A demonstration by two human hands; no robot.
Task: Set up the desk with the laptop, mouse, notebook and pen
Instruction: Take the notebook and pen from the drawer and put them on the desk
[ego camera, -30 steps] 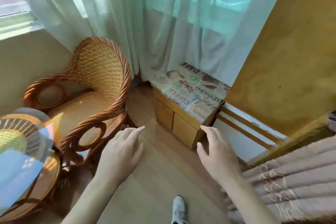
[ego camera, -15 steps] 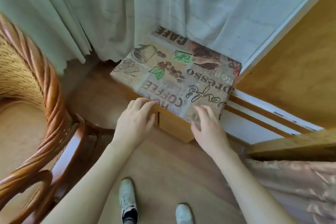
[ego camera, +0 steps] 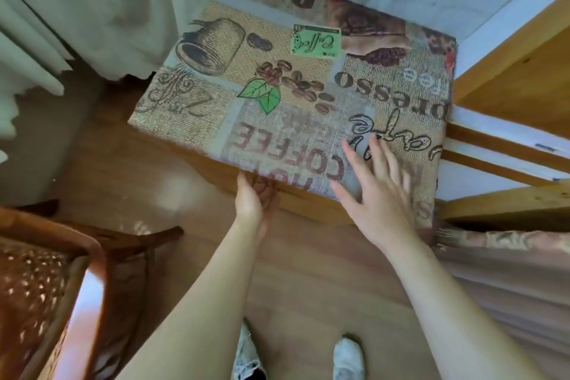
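No laptop, mouse, notebook or pen shows in the head view. A low wooden cabinet (ego camera: 311, 205) stands by the window, its top covered by a coffee-print cloth (ego camera: 277, 77). My right hand (ego camera: 379, 194) lies flat on the cloth's near right part, fingers spread, holding nothing. My left hand (ego camera: 251, 203) is at the cabinet's front edge. Its thumb shows, but its fingers reach up under the overhanging cloth and are hidden.
A wicker armchair (ego camera: 61, 287) stands close at the lower left. Pale curtains (ego camera: 92, 9) hang behind and left of the cabinet. A wooden frame (ego camera: 509, 71) and a striped bedcover (ego camera: 509, 281) lie to the right. My white shoes (ego camera: 348, 358) stand on the wood floor.
I have come much closer to the cabinet. My right hand has moved up onto the cloth, and my left hand has slid under its front edge.
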